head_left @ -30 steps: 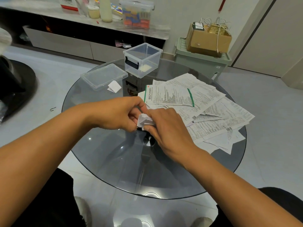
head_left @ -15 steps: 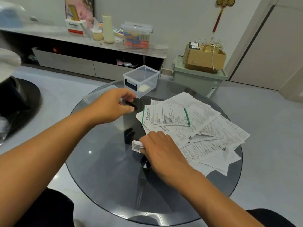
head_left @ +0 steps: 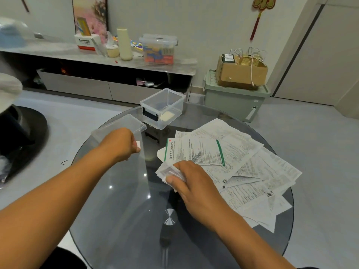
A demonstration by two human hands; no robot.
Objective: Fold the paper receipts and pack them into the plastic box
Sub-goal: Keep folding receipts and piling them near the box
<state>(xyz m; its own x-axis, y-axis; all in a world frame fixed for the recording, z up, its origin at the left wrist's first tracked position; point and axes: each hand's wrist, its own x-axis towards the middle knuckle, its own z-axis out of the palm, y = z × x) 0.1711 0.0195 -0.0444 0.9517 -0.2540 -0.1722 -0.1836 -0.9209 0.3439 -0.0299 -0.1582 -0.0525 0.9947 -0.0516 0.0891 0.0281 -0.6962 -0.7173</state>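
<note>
My right hand (head_left: 194,181) holds the folded receipt (head_left: 168,172) in a closed grip, keeping its creases tight. My left hand (head_left: 121,143) pinches a small folded slip (head_left: 138,144), near the open plastic box (head_left: 163,107) on the surface (head_left: 120,210), ready for packing.

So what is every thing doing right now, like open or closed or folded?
plastic box: open, upright, something pale lies inside.
lid: off, flat on the glass table.
left hand: pinches a small folded receipt.
right hand: grips a folded bundle of receipts.
loose receipts: unfolded, piled overlapping.
storage box on shelf: lid on.
</note>
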